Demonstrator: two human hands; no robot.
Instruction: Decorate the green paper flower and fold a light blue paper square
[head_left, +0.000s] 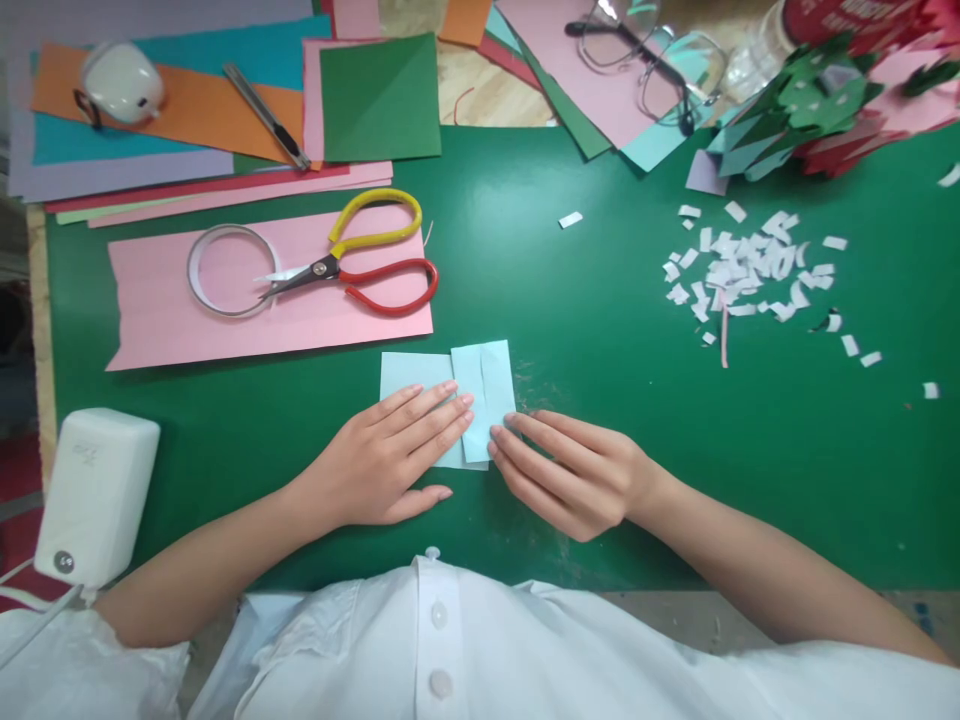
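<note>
A folded light-blue paper [412,370] lies at the near middle of a green surface [600,350], directly in front of a person in a white shirt [480,650]. The paper is roughly square. On its right side is a narrower folded panel [491,395], its long axis running near to far, with the far end leaning slightly left. A short crease or slit runs along the panel's length in its far half.

The left hand [386,455] comes in from the near left, palm down, and lies flat across the paper. Its fingers are straight, close together and pointing right, with the tips on the panel's left part; the thumb stands well apart on the near side. The right hand [574,475] reaches in from the right, fingers bent and bunched narrowly, fingertips touching the panel's near right edge. Its thumb is hidden, so whether it pinches the paper cannot be told.

Farther left, scissors [322,268] with one yellow and one red handle lie on a pink sheet [165,335], blades pointing left across a ring [193,275]. White scraps [750,260] are heaped at far right.
</note>
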